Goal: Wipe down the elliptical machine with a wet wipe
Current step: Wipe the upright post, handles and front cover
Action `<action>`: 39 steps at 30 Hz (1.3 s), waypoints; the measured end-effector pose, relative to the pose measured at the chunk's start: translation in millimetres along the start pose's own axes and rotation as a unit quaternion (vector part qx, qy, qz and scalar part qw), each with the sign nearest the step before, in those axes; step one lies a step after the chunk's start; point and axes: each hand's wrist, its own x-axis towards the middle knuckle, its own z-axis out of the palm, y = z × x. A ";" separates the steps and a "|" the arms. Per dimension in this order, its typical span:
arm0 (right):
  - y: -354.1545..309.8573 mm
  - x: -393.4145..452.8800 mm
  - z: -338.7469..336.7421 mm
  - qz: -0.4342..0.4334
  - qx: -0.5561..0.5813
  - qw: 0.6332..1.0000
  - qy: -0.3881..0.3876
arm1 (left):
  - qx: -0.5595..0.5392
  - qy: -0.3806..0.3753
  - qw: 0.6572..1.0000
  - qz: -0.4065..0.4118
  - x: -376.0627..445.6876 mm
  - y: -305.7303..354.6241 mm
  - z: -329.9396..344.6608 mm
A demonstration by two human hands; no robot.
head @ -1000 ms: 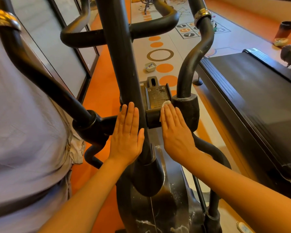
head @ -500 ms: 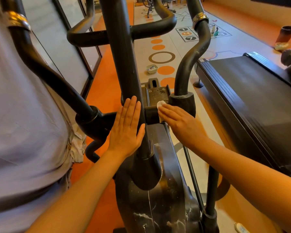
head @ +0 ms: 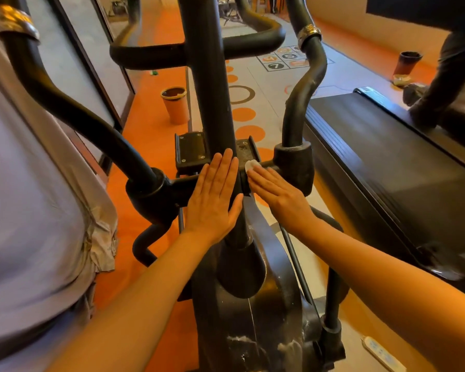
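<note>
Elliptical machine [head: 212, 108], a black tubular steel frame with curved foam-sleeved handlebars, fills the middle of the head view, its upright post rising between both forearms. A small white wet wipe [head: 251, 165] lies on the short black cross axle [head: 263, 167] that runs from the post to the right-hand pivot block [head: 293, 167], and only its far edge shows beyond the fingertips. The right hand [head: 275, 190] presses it there with straight, flat fingers, not curled round anything. The left hand [head: 215, 200] lies flat and relaxed against the post, fingers together and extended, holding nothing; it seems to brace the frame.

The step in hand looks like wiping the axle and the joint around it. To do it well, the wipe should stay trapped under the fingertips, since so small a pad could slip out or bunch on the round bar. Working along the axle and then round its underside would reach faces a flat palm misses. Pale dusty streaks on the black flywheel housing [head: 253, 318] below suggest much of the job remains.

An orange bin [head: 176, 106] stands on the floor beyond, and a black treadmill deck [head: 387, 170] lies to the right.
</note>
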 end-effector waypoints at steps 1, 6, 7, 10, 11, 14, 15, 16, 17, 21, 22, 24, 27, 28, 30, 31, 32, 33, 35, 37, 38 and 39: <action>-4.0 3.8 2.1 -0.001 0.006 1.000 0.003 | -0.006 0.002 1.000 0.006 0.0 -1.7 0.8; -14.4 12.3 -0.6 0.021 0.016 1.000 0.006 | -0.020 0.023 1.000 0.001 2.8 1.5 2.8; -13.0 12.9 -4.5 0.026 0.014 1.000 0.009 | -0.016 0.025 1.000 -0.003 2.9 3.2 3.7; -3.5 6.5 -24.6 0.029 -0.011 0.999 0.028 | 0.024 0.023 0.999 -0.005 1.7 7.0 6.8; 1.8 1.1 -31.6 0.025 -0.021 0.999 0.033 | 0.042 0.020 0.999 -0.002 1.7 8.1 7.7; 20.4 -18.8 -49.4 -0.006 -0.047 0.999 0.025 | 0.079 0.013 0.997 -0.005 3.2 13.8 7.9; 27.4 -24.8 -53.5 -0.014 -0.053 0.998 0.014 | 0.091 0.013 0.996 -0.004 3.9 16.3 7.7; 35.0 -29.6 -56.7 -0.021 -0.060 0.998 -0.004 | 0.104 0.013 0.994 0.004 4.4 19.3 8.2; 41.2 -32.7 -59.4 -0.030 -0.069 0.997 -0.026 | 0.118 0.011 0.993 0.019 4.8 22.8 9.3; 55.8 -41.0 -54.0 -0.067 -0.132 0.983 -0.111 | 0.162 -0.011 0.986 0.038 9.5 38.3 15.8; 56.6 -44.6 -50.1 -0.062 -0.152 0.978 -0.126 | 0.176 -0.016 0.984 0.031 11.2 41.4 17.6; 57.4 -54.1 -38.6 -0.033 -0.185 0.972 -0.144 | 0.199 -0.032 0.979 0.022 14.0 45.8 21.0; 57.9 -70.3 -21.4 0.006 -0.184 0.971 -0.151 | 0.210 -0.048 0.976 0.018 14.9 51.7 24.7; 59.3 -73.2 -18.7 0.008 -0.176 0.972 -0.156 | 0.206 -0.055 0.977 0.014 15.0 54.0 25.7; 64.2 -70.2 -21.6 -0.006 -0.157 0.976 -0.152 | 0.207 -0.065 0.976 0.005 14.6 58.4 27.7; 67.2 -63.6 -25.0 -0.009 -0.148 0.979 -0.139 | 0.210 -0.065 0.976 0.002 14.6 60.2 28.9; 69.2 -54.9 -29.1 0.000 -0.131 0.984 -0.121 | 0.209 -0.063 0.976 -0.003 15.2 61.3 29.4; 69.3 -45.7 -32.2 0.019 -0.106 0.989 -0.100 | 0.203 -0.062 0.977 -0.008 16.2 61.9 29.6; 66.9 -37.3 -31.7 0.026 -0.071 0.994 -0.074 | 0.190 -0.059 0.980 -0.018 17.5 63.3 28.9; 70.8 -49.9 -23.7 -0.049 -0.100 0.990 -0.088 | 0.182 -0.062 0.981 -0.026 17.9 65.8 27.4; 76.3 -59.9 -20.2 -0.093 -0.115 0.984 -0.103 | 0.178 -0.065 0.981 -0.029 17.8 66.7 26.4; 83.3 -67.3 -19.4 -0.129 -0.119 0.977 -0.118 | 0.177 -0.068 0.981 -0.032 17.5 67.1 25.4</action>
